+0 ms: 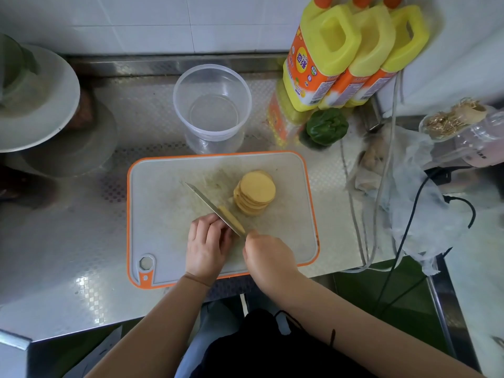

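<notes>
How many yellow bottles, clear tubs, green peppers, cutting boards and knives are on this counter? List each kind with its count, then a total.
Yellow bottles: 3
Clear tub: 1
Green pepper: 1
Cutting board: 1
Knife: 1
Total: 7

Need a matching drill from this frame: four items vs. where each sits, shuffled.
Items:
1 knife
2 stack of slices
3 clear tub
4 green pepper

Places:
a beside the yellow bottles
b behind the cutting board
c gripped by the right hand
d on the cutting board, right of the knife

Pairs: 1-c, 2-d, 3-b, 4-a
</notes>
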Action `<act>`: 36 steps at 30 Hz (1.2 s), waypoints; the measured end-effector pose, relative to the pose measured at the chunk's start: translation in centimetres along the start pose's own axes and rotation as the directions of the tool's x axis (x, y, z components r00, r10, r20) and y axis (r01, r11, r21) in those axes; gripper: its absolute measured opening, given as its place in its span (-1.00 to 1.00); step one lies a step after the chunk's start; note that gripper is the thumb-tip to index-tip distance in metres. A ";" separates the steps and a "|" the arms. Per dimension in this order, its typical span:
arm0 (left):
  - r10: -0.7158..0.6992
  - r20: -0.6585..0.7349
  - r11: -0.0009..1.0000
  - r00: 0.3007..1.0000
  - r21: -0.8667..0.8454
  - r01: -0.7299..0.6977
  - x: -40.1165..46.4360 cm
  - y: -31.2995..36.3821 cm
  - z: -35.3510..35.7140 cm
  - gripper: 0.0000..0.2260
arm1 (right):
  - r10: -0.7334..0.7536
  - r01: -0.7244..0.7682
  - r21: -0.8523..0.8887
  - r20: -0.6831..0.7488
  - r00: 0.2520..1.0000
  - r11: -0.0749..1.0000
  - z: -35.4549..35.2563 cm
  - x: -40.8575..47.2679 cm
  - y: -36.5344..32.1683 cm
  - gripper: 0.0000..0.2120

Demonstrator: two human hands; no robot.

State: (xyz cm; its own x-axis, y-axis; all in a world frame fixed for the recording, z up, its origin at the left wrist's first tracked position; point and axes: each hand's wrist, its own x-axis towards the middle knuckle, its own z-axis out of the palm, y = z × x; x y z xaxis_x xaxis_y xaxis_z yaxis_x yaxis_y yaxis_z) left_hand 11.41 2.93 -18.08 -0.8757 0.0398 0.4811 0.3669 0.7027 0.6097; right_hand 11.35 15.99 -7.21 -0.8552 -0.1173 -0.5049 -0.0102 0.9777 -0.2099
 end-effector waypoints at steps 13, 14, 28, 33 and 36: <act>0.022 0.036 1.000 0.999 0.021 -0.023 -0.1 -0.3 -0.2 -0.94 | 0.060 -0.058 -0.024 0.108 0.992 0.998 1.4 2.0 0.5 -0.78; 0.024 0.033 0.999 0.999 0.024 -0.025 -0.1 -0.4 -0.3 -0.93 | 0.067 -0.065 -0.023 0.110 0.992 0.998 1.5 2.0 0.5 -0.78; 0.060 0.045 0.990 0.997 0.125 -0.066 0.2 -0.2 -0.3 -0.75 | -0.005 -0.051 0.273 0.199 0.980 0.961 -1.8 2.5 4.1 -0.52; 0.059 0.045 0.990 0.997 0.124 -0.064 0.2 -0.2 -0.1 -0.76 | -0.123 0.102 0.250 0.067 0.990 0.963 -1.6 3.7 3.7 -0.66; 0.066 0.051 0.990 0.997 0.122 -0.072 0.3 -0.2 -0.2 -0.76 | -0.160 0.152 0.235 0.015 0.987 0.960 -2.0 4.1 3.7 -0.69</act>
State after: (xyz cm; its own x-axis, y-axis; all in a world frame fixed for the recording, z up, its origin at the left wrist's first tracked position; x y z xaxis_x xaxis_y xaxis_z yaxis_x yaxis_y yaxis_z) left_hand 11.16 2.64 -17.98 -0.8644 0.1223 0.4878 0.3879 0.7795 0.4918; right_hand 6.73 19.49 -8.42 -0.8346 -0.2745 -0.4775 -0.0180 0.8801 -0.4745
